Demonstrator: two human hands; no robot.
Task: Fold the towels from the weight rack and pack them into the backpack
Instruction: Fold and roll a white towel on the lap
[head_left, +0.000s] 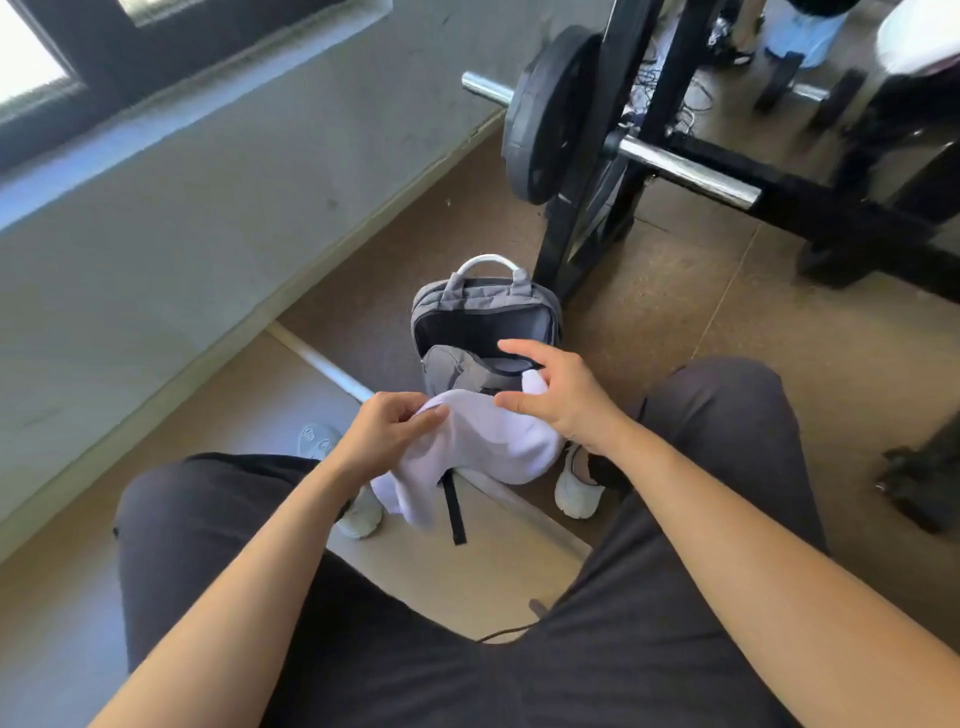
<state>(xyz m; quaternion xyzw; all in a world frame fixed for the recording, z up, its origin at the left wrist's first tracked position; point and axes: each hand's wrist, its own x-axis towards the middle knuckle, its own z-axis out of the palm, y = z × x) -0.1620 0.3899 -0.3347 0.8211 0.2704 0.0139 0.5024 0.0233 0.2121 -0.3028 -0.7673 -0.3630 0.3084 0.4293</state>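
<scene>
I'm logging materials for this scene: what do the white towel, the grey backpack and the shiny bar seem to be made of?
White towel: soft cloth, perhaps cotton or microfibre; it sags limply. Grey backpack: matte woven fabric, probably synthetic; stitched seams show. Shiny bar: polished metal, likely chromed steel; bright mirror-like glare.

Dark charcoal trousers (717, 415) cover both legs, with white trainers (574, 491) on the feet. The forearms (727, 519) are bare down to the left hand (387, 434) and right hand (563, 397).
</scene>
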